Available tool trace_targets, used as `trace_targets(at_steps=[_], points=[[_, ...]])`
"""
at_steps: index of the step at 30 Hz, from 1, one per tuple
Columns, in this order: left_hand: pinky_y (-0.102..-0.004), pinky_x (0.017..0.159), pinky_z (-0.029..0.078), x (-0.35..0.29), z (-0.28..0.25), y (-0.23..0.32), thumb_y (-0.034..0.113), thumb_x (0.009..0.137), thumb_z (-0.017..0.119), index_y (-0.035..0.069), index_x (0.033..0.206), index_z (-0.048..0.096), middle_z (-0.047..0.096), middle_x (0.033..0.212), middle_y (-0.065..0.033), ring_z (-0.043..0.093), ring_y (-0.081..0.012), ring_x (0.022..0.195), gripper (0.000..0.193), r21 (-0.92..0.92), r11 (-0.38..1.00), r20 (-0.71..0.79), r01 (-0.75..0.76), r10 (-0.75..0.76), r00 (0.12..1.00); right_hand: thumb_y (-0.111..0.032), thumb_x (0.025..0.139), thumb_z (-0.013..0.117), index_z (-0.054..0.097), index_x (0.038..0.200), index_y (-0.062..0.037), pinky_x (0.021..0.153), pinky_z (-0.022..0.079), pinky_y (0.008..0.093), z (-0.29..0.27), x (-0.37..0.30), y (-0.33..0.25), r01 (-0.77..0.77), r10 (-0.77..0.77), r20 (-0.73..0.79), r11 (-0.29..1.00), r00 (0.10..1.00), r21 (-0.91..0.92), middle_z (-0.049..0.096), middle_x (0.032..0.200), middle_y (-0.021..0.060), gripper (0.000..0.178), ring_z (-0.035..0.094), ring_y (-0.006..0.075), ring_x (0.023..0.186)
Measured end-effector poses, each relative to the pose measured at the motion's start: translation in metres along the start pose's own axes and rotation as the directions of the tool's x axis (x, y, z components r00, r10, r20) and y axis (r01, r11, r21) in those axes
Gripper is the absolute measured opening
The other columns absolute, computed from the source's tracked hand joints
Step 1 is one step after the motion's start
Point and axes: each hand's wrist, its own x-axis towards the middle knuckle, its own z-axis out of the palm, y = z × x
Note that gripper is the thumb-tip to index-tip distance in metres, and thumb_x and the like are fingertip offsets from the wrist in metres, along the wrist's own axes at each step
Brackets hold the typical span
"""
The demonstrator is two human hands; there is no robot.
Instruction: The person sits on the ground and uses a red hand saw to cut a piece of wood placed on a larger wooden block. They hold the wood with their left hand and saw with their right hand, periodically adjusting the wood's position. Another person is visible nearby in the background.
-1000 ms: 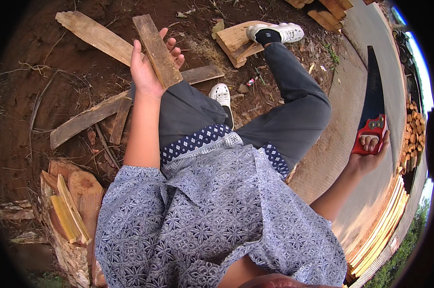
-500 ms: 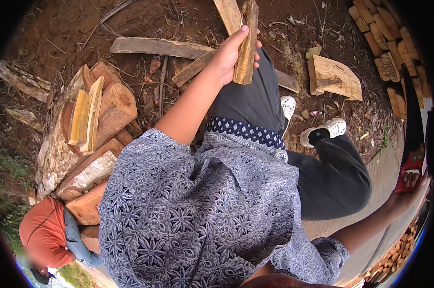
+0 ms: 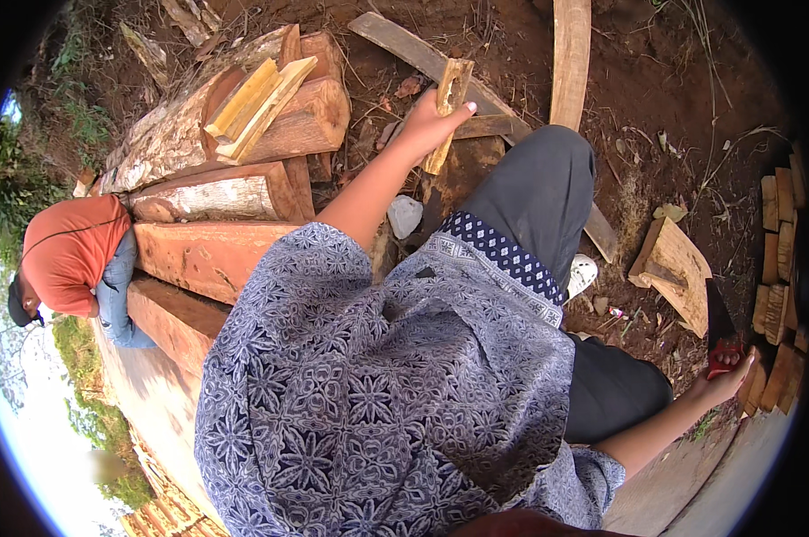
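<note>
My left hand point(image 3: 426, 128) is closed round a short, narrow piece of wood point(image 3: 454, 82), which has a hollowed groove along it. It holds the piece tilted, above the planks on the ground and beyond my raised knee. On the right, my right hand point(image 3: 723, 383) grips the red handle of a handsaw point(image 3: 719, 315). The dark blade points away from me, its tip beside a thick cut wood block point(image 3: 677, 268) on the soil. The two hands are well apart, and the saw does not touch the held piece.
Two yellowish wood strips point(image 3: 259, 106) lie on large split logs point(image 3: 234, 215) at left. A long plank point(image 3: 571, 67) and a grey board point(image 3: 404, 46) lie on the soil. Stacked cut wood point(image 3: 780, 259) stands at right. A person in an orange shirt point(image 3: 77, 255) bends at the far left.
The whole view has turned, so the logs and the other person sit higher and farther right. My right hand and saw have come inward from the right rim. Both hands keep their holds.
</note>
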Motion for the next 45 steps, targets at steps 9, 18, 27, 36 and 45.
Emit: trace_targets(at_steps=[9,18,27,36,45], points=[[-0.049,0.086,0.056,0.055,0.009,-0.076,0.054,0.078,0.085,0.006,0.114,0.056,0.072,0.108,-0.0178,0.069,-0.0393,0.102,0.067,0.858,0.455,0.187,-0.236,0.151,0.971,-0.025,0.106,0.062,0.061,0.127,-0.0009,0.063,0.042,0.025,-0.043,0.015,0.003,-0.078,0.077,0.013,0.993,0.997,0.094,0.045,0.076,-0.0036,0.032,0.044,0.0071,0.067],[-0.0511,0.08,0.057,0.074,0.029,-0.092,0.052,0.077,0.086,0.008,0.112,0.052,0.072,0.115,-0.0195,0.07,-0.0412,0.101,0.065,0.908,0.342,0.237,-0.243,0.06,0.97,-0.027,0.108,0.059,0.054,0.134,0.0003,0.062,0.038,0.0224,-0.059,-0.032,-0.03,-0.088,0.089,-0.033,0.996,0.995,0.032,0.042,0.079,-0.0043,0.038,0.041,0.005,0.069],[-0.0436,0.099,0.052,0.076,0.01,-0.076,0.053,0.079,0.086,-0.003,0.134,0.055,0.068,0.124,-0.0274,0.067,-0.0375,0.116,0.085,0.77,0.594,0.382,-0.231,-0.142,0.913,-0.027,0.109,0.055,0.047,0.143,0.006,0.065,0.038,0.0239,-0.083,-0.055,-0.037,-0.066,0.063,-0.066,0.997,0.996,-0.044,0.037,0.078,-0.0041,0.048,0.04,0.0059,0.071],[-0.0514,0.084,0.057,0.057,0.018,-0.066,0.059,0.087,0.076,-0.002,0.121,0.054,0.072,0.102,-0.0283,0.071,-0.0458,0.098,0.073,0.866,0.413,0.327,-0.282,-0.04,0.944,-0.023,0.109,0.056,0.053,0.131,0.0026,0.067,0.04,0.0258,-0.1,-0.039,-0.032,-0.1,0.1,-0.046,0.995,0.994,0.009,0.041,0.079,-0.0026,0.034,0.04,0.0079,0.071],[-0.0525,0.095,0.053,0.05,0.048,-0.078,0.051,0.087,0.078,0.003,0.139,0.043,0.065,0.124,-0.0292,0.065,-0.0468,0.114,0.079,0.859,0.466,0.275,-0.212,-0.069,0.959,-0.02,0.108,0.058,0.054,0.134,0.0018,0.068,0.044,0.0266,-0.107,-0.037,-0.029,-0.104,0.099,0.056,0.99,0.994,0.096,0.047,0.08,-0.0003,0.033,0.047,0.0096,0.071]])
